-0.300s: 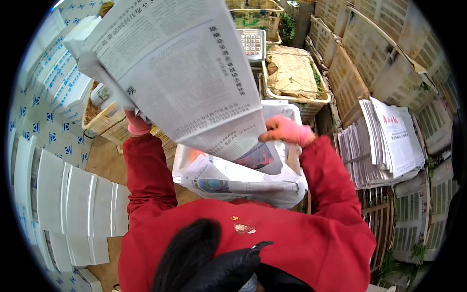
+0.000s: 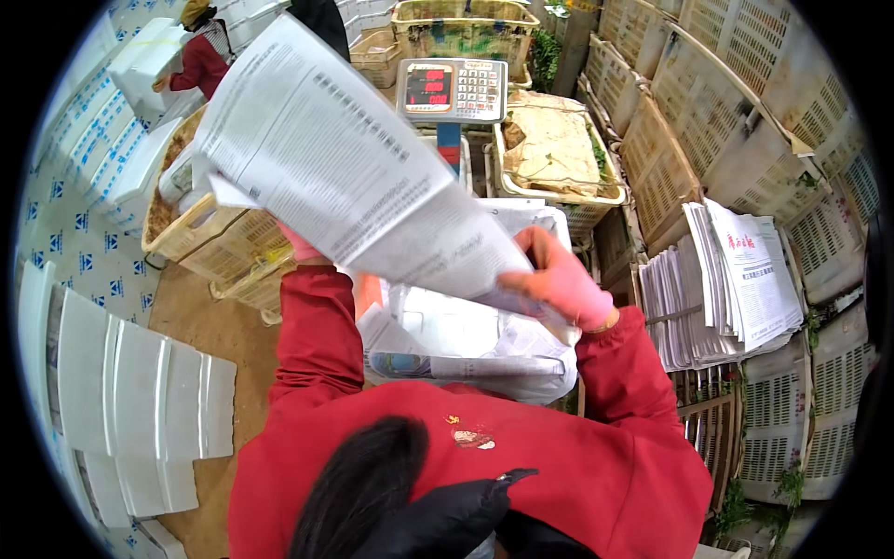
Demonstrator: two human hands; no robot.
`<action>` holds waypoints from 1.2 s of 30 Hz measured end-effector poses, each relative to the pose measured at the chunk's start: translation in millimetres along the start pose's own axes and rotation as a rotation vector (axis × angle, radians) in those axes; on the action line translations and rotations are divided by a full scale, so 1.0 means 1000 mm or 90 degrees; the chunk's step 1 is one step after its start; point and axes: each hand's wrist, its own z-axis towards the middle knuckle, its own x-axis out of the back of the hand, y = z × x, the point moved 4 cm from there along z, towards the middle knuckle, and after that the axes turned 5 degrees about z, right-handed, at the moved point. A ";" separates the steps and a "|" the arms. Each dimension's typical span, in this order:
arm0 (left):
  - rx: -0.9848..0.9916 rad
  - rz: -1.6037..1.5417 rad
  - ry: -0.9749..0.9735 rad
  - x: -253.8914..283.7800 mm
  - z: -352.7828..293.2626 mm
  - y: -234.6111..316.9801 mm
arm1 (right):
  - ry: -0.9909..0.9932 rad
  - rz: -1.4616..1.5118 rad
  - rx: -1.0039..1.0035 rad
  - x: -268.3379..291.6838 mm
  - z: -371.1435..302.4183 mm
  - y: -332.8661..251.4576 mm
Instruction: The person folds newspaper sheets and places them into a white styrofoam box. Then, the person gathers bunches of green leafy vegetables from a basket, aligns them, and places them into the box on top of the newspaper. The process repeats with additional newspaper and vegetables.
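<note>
"So, what stands at the far left?"

"White foam pieces (image 2: 84, 363), set close together. Above them a co-worker (image 2: 200, 67) in red has a hand at a white foam box (image 2: 144, 56). Next comes a cream crate (image 2: 223, 240) with slotted sides."

"And the left hand (image 2: 303, 245)?"

"At the lower left edge of the newspaper (image 2: 345, 168), mostly behind it. Its fingers are hidden, so I can't tell whether they grip."

"Where is the newspaper exactly?"

"Raised and tilted in front of the chest, running from upper left down to the right, its lower end over a white tub (image 2: 555, 224). Printed paper (image 2: 475, 365) lines the tub's near side. Beyond it is a scale (image 2: 452, 90) with a red-lit display."

"The right hand (image 2: 551, 279)?"

"Grasping the newspaper's lower right end, fingers bent onto the sheet."

"Further right?"

"Past the tub, a crate (image 2: 568, 197) topped with crumpled brownish paper (image 2: 549, 140). Then a thick pile of newspapers (image 2: 745, 275), beside tall, slotted crates (image 2: 712, 116) stacked like a wall."
</note>
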 end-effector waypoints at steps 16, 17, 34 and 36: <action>0.063 0.047 -0.163 -0.027 0.015 -0.104 | 0.561 0.011 0.218 0.189 -0.198 -0.097; 0.072 0.070 -0.167 -0.025 0.019 -0.101 | 0.595 -0.008 0.248 0.208 -0.216 -0.107; -0.504 0.603 -0.249 -0.530 -0.073 -0.133 | 1.342 -0.117 0.507 0.287 -0.663 -0.007; -0.579 0.524 -0.367 -0.592 -0.130 -0.140 | 1.341 -0.098 0.500 0.262 -0.673 -0.003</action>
